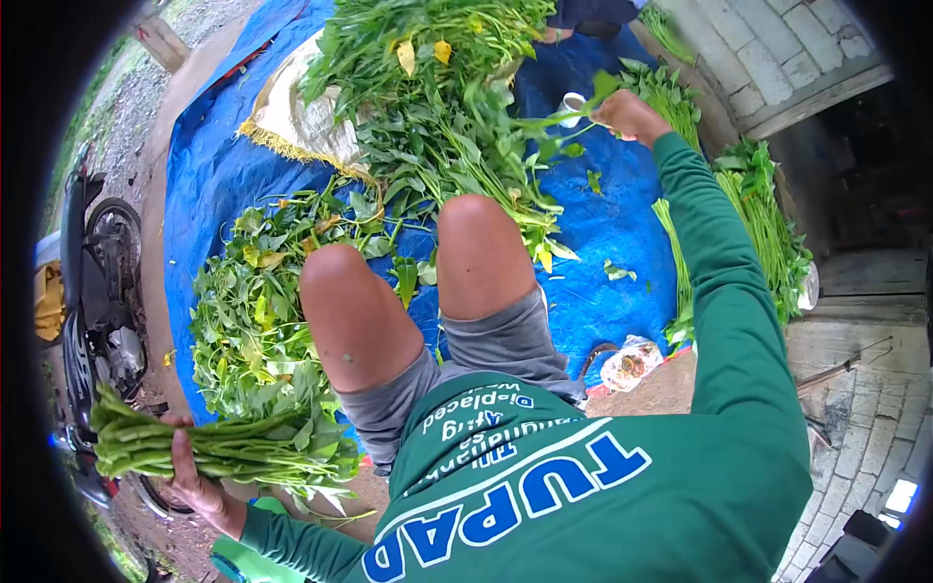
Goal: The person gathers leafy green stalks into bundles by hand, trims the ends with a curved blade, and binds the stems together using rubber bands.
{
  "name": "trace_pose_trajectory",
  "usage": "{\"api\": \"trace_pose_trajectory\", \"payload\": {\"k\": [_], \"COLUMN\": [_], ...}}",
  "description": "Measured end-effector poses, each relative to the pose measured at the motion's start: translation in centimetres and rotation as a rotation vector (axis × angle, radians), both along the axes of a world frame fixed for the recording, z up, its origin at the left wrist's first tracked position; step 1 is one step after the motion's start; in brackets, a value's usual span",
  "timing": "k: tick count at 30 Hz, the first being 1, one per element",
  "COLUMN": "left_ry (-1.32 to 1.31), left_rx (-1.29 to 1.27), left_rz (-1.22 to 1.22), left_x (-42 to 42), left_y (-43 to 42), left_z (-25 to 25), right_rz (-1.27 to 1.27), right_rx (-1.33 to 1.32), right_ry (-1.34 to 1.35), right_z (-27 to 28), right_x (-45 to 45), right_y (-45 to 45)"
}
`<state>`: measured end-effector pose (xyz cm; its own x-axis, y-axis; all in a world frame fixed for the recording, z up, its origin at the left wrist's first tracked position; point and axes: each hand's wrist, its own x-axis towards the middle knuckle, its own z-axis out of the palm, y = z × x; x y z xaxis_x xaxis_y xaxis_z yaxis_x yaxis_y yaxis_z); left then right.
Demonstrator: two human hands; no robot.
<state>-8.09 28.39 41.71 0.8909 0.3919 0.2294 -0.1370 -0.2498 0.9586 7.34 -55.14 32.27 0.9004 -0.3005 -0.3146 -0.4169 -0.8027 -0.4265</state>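
Observation:
My left hand [201, 486] is closed around a thick bundle of green leafy stems [233, 449], held low beside my left thigh, with the cut ends pointing left. My right hand [630, 115] is stretched out over the right part of the blue tarp [593, 209], its fingers pinched on a leafy stem [559, 126] that reaches left. A large heap of leafy greens [428, 107] lies in front of my knees, partly on a pale sack [306, 112]. Loose leaves with some yellow ones [258, 321] are piled left of my legs.
Bundles of greens [753, 209] line the right edge. A white cup [571, 109] is near my right hand, and a plastic bag [632, 364] lies by my right thigh. A motorcycle [107, 321] stands left. Part of another person [593, 15] shows at the top.

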Motion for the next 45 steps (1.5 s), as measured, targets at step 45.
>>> {"api": "trace_pose_trajectory", "payload": {"k": [45], "left_ry": [0.173], "left_rx": [-0.415], "left_rz": [-0.771], "left_x": [8.0], "left_y": [-4.2], "left_z": [0.5], "right_rz": [1.087], "right_rx": [0.160], "right_ry": [-0.069], "right_z": [22.0], "right_x": [6.9], "right_y": [47.6]}}
